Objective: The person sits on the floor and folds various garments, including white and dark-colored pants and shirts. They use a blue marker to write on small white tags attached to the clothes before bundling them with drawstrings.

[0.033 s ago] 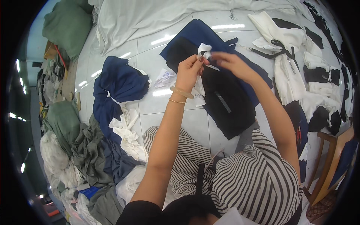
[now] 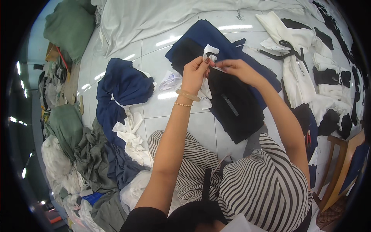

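Observation:
My left hand [image 2: 195, 71] and my right hand [image 2: 237, 69] are raised together over the tiled floor. Both pinch the top edge of a black garment [image 2: 235, 104], which hangs down toward my lap. A small white piece of cloth [image 2: 210, 50] sticks up between the fingertips, and a thin pale strip runs from my left fingers to my right. My left wrist wears two bracelets. A navy cloth [image 2: 216, 36] lies spread on the floor behind the black garment.
A crumpled navy heap [image 2: 123, 87] and white scraps [image 2: 131, 135] lie to the left. Beyond them are grey and green piles [image 2: 77, 143]. A white sheet [image 2: 154, 19] is at the back, black-and-white garments [image 2: 309, 69] at the right, and a wooden chair [image 2: 340, 170] at the lower right.

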Demonstrator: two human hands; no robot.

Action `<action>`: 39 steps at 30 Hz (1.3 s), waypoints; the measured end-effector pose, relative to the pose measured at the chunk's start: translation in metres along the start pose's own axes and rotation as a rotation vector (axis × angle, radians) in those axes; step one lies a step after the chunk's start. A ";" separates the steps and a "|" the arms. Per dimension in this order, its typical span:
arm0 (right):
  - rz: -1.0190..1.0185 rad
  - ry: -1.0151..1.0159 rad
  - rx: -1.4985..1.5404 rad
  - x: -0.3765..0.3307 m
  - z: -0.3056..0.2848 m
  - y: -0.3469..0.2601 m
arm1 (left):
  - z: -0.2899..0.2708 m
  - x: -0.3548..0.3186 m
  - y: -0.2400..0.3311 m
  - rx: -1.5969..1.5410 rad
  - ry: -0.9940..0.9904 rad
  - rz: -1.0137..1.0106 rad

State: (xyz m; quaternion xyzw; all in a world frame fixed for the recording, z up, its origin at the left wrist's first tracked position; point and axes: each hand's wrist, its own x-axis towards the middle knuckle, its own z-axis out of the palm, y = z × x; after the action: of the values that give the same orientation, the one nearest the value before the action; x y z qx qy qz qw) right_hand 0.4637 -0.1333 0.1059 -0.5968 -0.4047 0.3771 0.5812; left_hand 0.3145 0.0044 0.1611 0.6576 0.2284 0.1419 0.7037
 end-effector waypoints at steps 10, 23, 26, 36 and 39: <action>0.070 0.090 -0.228 0.005 0.044 0.017 | 0.022 0.017 0.014 0.890 0.090 0.472; 0.243 0.021 0.093 -0.006 0.019 0.002 | -0.041 -0.062 -0.099 0.507 0.547 -0.033; 0.222 -0.035 0.033 -0.001 0.019 -0.006 | -0.037 -0.072 -0.155 0.745 0.409 0.283; -0.461 -0.016 -0.910 -0.015 0.022 -0.001 | -0.166 -0.071 -0.125 0.581 0.193 -0.454; -0.632 0.111 -1.077 -0.014 0.030 0.001 | -0.134 -0.046 -0.115 1.019 0.247 -0.086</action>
State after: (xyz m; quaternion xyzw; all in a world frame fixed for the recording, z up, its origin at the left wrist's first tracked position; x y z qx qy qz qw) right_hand 0.4309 -0.1344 0.1038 -0.6761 -0.6641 -0.1013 0.3026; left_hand 0.1951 0.0862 0.0496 0.8848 0.3766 0.0601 0.2678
